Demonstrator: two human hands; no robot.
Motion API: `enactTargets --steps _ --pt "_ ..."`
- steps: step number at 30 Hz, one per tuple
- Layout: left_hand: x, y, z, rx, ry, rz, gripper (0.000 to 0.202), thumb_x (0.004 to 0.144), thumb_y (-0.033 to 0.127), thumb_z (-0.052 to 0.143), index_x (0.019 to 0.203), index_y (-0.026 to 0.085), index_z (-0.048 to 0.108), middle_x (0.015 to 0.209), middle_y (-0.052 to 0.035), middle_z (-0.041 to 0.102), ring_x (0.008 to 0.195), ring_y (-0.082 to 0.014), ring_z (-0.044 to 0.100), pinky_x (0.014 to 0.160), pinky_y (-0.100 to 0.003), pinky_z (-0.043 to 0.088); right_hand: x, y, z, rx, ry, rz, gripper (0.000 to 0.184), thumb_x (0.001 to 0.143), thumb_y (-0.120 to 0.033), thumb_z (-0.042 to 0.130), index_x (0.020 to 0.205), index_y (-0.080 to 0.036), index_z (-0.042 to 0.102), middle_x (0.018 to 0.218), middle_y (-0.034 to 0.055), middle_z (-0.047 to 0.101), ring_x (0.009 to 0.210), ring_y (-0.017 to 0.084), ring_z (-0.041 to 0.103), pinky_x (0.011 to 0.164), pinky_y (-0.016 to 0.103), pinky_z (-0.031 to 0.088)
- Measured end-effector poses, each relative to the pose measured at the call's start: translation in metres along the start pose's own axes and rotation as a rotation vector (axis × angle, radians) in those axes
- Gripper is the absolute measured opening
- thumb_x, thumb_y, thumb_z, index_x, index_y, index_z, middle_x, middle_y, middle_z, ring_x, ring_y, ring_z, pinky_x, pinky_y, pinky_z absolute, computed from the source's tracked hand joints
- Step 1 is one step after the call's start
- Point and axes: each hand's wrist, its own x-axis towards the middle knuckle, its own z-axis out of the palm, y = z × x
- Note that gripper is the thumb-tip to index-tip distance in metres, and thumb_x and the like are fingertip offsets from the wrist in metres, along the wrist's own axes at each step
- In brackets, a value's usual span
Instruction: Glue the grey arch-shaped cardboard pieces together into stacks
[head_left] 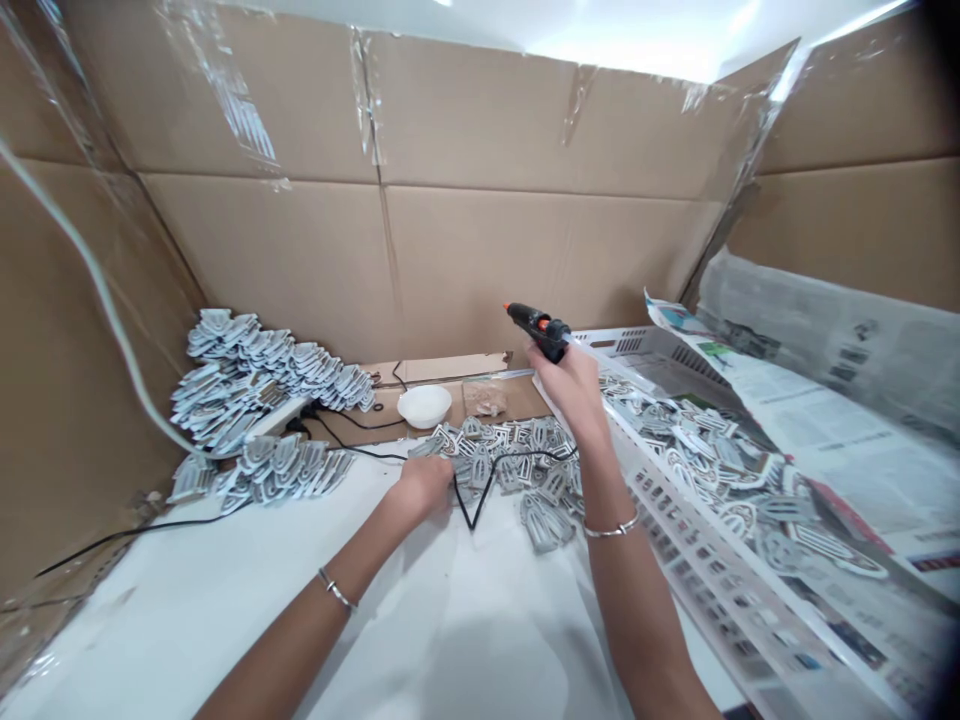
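Hands well apart. Right hand (574,385) clamped round a hot glue gun (538,328), nozzle pointing leftward. Left hand (426,482) at slotted grey pieces (480,468), fingers hidden, grip unclear. White bowl (424,408) just beyond it.

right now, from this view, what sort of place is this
Probably a small craft or assembly workstation: the right hand holds a glue gun, similar grey-and-white pieces lie heaped on a white tabletop, and cardboard walls stand at its back and sides.
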Motion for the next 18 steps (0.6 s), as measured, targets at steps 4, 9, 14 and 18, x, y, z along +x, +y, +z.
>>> enactTargets --steps 4,9,14,18 --pt "0.002 0.006 -0.002 0.038 -0.045 -0.01 0.027 0.07 0.019 0.068 0.095 0.011 0.074 0.103 -0.0218 0.073 0.096 -0.0364 0.07 0.078 -0.04 0.054 0.001 0.001 0.002 -0.064 -0.056 0.002 0.03 0.088 -0.041 0.051 0.089 -0.018 0.071 0.084 0.0071 0.071 0.081 0.022 0.063 0.074 0.033 0.045" --pt "0.004 0.002 0.0 0.016 -0.058 0.018 0.029 0.069 0.022 0.071 0.097 0.014 0.073 0.102 -0.0158 0.074 0.095 -0.033 0.07 0.076 -0.035 0.053 0.003 0.006 0.012 -0.344 -0.273 0.025 0.029 0.087 -0.033 0.051 0.098 -0.017 0.073 0.095 0.0122 0.074 0.089 0.027 0.066 0.075 0.032 0.045" --pt "0.012 -0.011 0.007 -0.015 -0.11 0.041 0.037 0.059 0.035 0.08 0.092 0.018 0.074 0.098 -0.0101 0.075 0.087 -0.0307 0.069 0.07 -0.033 0.052 0.006 0.015 0.026 -0.519 -0.437 0.017 0.026 0.083 -0.026 0.055 0.098 -0.015 0.073 0.097 0.0148 0.075 0.088 0.026 0.067 0.071 0.028 0.043" --pt "0.016 -0.018 0.009 -0.034 -0.154 0.055 0.03 0.054 0.041 0.082 0.074 0.02 0.074 0.085 -0.0058 0.075 0.077 -0.0265 0.068 0.062 -0.028 0.049 0.007 0.019 0.029 -0.49 -0.468 -0.019 0.027 0.083 -0.026 0.054 0.098 -0.015 0.073 0.094 0.0131 0.075 0.081 0.024 0.067 0.065 0.028 0.042"
